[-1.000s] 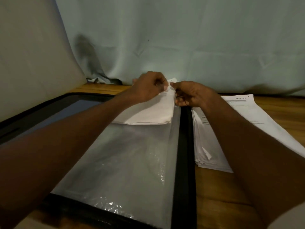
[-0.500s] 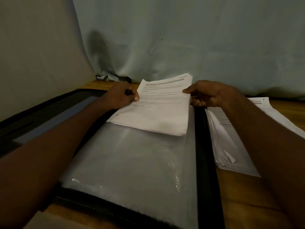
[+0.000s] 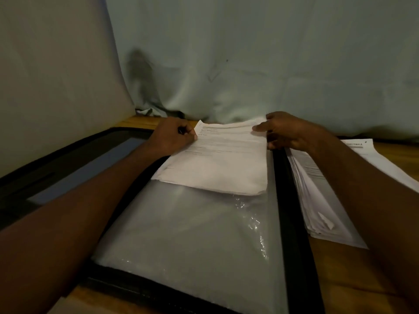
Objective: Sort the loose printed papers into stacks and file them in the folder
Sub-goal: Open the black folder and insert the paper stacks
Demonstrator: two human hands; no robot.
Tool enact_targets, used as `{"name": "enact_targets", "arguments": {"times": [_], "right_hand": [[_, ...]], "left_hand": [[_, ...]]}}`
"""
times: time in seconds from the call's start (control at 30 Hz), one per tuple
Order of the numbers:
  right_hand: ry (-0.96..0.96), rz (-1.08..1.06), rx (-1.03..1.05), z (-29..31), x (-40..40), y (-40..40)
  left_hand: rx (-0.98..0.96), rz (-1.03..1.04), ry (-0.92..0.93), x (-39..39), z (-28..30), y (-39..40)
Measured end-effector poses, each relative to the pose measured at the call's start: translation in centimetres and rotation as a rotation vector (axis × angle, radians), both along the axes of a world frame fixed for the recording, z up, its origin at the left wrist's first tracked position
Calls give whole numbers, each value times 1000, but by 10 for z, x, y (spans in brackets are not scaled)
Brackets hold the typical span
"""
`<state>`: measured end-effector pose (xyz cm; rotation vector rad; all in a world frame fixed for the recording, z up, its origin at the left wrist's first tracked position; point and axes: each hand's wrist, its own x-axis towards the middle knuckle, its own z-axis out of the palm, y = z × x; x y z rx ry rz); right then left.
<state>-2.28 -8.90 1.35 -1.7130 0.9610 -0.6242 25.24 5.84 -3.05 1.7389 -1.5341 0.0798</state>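
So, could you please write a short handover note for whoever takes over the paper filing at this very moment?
Left hand: grips the left edge of the paper stack.
Right hand: pinches the stack's far right corner.
The stack lies at the far end of the clear sleeve of the open black folder; whether it has entered the sleeve cannot be told.
A second stack sits on the wooden table, right of the folder.
Done: papers sorted into two stacks.
Left: file both stacks.

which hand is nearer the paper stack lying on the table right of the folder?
Right. The right hand holds the sheaf's right edge, just beyond that stack; the left hand is across the folder.
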Motion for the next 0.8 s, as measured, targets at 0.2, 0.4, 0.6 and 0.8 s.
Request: {"name": "enact_targets", "arguments": {"times": [0.2,0.4,0.6,0.8], "right_hand": [[477,-75,-711,5,44,-10],[761,154,-685,13,102,-11],[886,176,-656,18,113,-11],[746,118,-610,18,119,-9]], "left_hand": [[-30,-45,52,5,-4,-2],[-48,-51,73,7,-5,-4],[-45,-64,100,9,-3,-5],[-64,-59,111,12,-4,-6]]}}
